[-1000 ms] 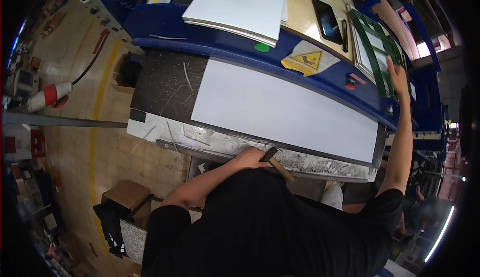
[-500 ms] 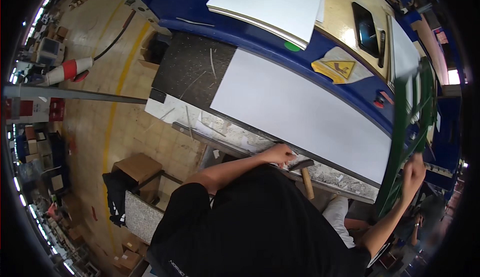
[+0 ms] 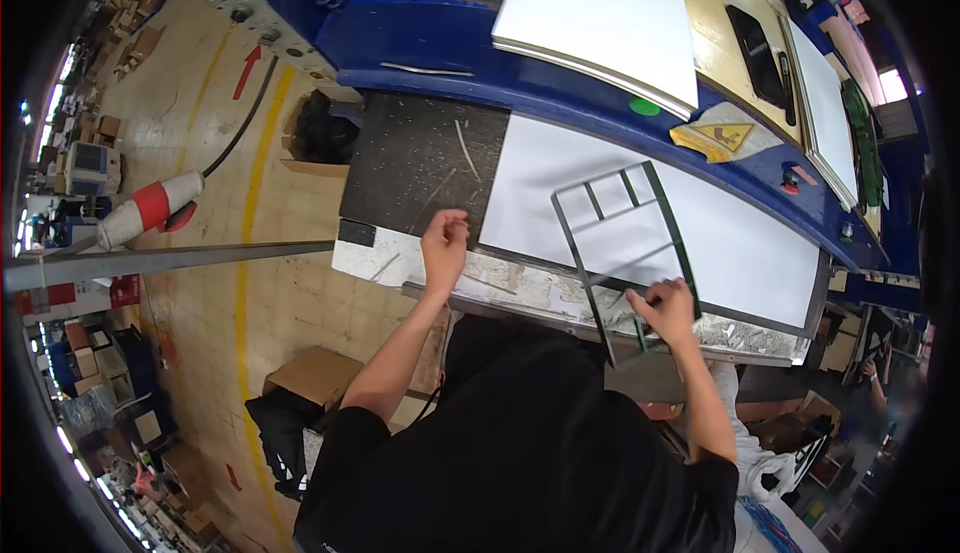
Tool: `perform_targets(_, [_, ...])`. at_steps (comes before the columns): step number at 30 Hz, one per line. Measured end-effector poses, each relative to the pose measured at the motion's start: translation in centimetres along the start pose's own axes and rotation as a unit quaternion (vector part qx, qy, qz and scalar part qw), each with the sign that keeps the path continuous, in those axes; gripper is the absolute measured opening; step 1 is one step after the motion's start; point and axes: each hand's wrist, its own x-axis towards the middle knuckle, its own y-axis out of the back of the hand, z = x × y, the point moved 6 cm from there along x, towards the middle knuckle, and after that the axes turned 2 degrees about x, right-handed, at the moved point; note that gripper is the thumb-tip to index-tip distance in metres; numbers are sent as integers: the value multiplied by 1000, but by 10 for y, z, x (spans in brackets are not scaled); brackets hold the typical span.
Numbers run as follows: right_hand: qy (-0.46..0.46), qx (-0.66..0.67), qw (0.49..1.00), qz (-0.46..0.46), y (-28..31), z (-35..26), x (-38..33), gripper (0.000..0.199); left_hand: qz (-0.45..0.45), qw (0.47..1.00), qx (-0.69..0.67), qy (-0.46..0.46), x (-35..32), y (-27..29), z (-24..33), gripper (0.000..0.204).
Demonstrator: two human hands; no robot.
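Note:
A green die-like frame (image 3: 683, 243) with thin cross bars is tilted above the near part of a white sheet (image 3: 540, 168). My right hand (image 3: 668, 305) is closed around the frame's lower right part, fingers bent over the bars. Off to the left, my left hand (image 3: 445, 248) is raised over the near edge of a dark plate (image 3: 400, 158). Its fingers are loosely bent and somewhat apart, with nothing visible in them. The white sheet lies flat on the dark bed, right of thin scrap strips (image 3: 467, 149).
Beyond the sheet runs a blue machine beam (image 3: 430, 38) bearing a stack of white sheets (image 3: 600, 23). A black phone (image 3: 757, 53), a red button (image 3: 790, 185) and more green frames (image 3: 862, 143) are at the right. Scrap litters the near ledge (image 3: 480, 283).
My right hand has brought the green frame leftward from the right side to above the sheet. My left hand has left the near ledge beside the hammer, rising and moving left. The view has shifted.

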Motion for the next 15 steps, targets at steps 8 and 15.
perform_targets(8, [-98,14,981,166,-116,-70,118,43,-164,936,221,-219,31,12,21,66])
perform_targets(15, [-22,-22,983,180,-134,-91,129,28,-181,897,313,-252,17,-5,-14,84])
